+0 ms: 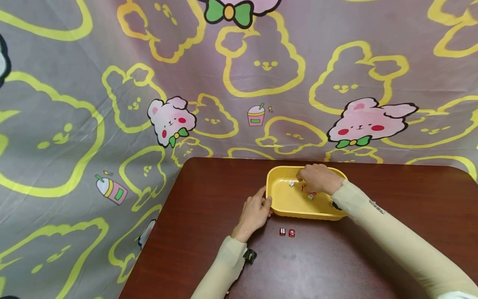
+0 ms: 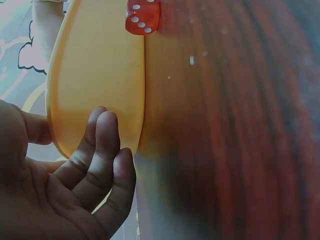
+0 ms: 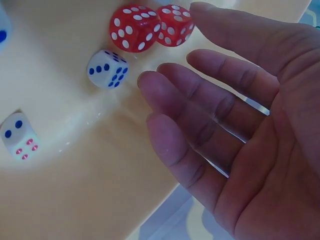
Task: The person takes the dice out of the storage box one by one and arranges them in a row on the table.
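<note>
Pale sleeves point(image 1: 407, 245), yellow tray point(image 1: 285, 200), long axis left-to-right

On the tabletop point(image 1: 205, 199), two dice point(image 1: 282, 231) lie side by side before the tray point(image 1: 285, 203), more dice point(image 1: 311, 196) lie inside it, and a cloth point(image 1: 291, 112) hangs behind.

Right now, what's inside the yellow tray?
Inside the yellow tray: two red dice, two white dice, and another white one cut off by the frame. The right hand covers part of the inside; anything beneath can't be seen.
</note>
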